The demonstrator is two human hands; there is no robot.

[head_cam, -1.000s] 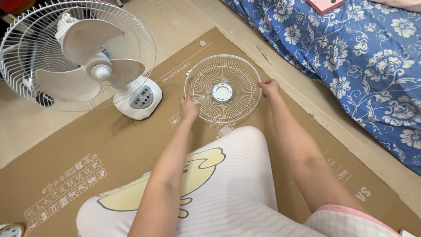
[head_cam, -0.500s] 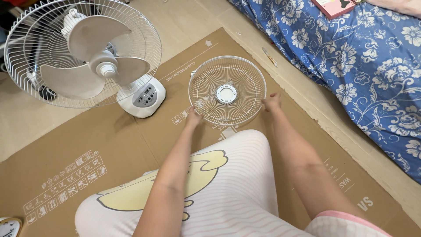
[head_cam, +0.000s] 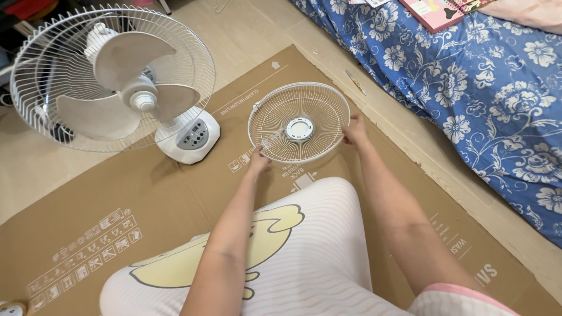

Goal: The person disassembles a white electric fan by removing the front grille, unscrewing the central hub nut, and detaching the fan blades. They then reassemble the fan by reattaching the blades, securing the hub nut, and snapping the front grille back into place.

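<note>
Fan grille (head_cam: 298, 122) btwn both hands — L hand (head_cam: 257, 160), R hand (head_cam: 355, 131) on rim.

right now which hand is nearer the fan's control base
Left. The left hand grips the loose fan guard's near-left rim, just right of the control base. The right hand holds the guard's far-right rim, farther away.

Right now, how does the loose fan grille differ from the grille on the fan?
The loose grille lies flat on the cardboard; the fan's rear grille stands upright on the fan. The loose grille has a solid round centre cap; the fan's grille backs three blades. The left hand and right hand touch the loose grille's rim; nothing touches the fan's grille. Both are white wire, round.
</note>
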